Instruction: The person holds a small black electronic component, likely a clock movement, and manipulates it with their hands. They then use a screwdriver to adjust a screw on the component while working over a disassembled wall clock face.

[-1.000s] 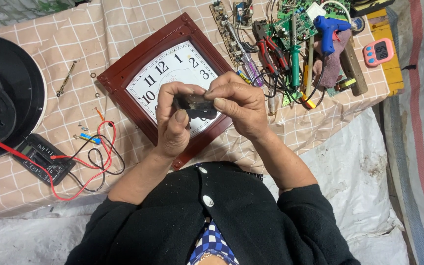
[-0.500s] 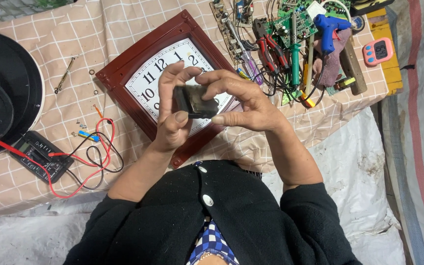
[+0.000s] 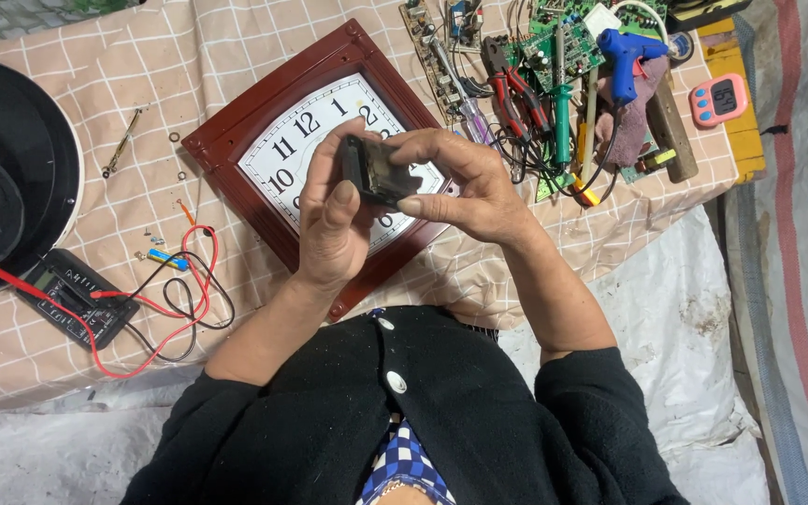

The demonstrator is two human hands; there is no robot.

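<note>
Both hands hold a small black clock movement box (image 3: 378, 173) in the air directly above the square wall clock (image 3: 324, 154), whose dark red frame and white dial lie flat on the checked cloth (image 3: 86, 112). The left hand (image 3: 334, 224) cups the box from below, thumb pressed up against its near side. The right hand (image 3: 465, 182) closes over it from the right, fingers (image 3: 423, 145) curled along its top edge and thumb pinching its lower corner. Left of the clock lie a black multimeter (image 3: 72, 295) with red and black leads and a round black clock back (image 3: 2, 168). Right of the clock sit red-handled pliers (image 3: 516, 93), a green screwdriver (image 3: 563, 103), circuit boards and a blue glue gun (image 3: 624, 56).
</note>
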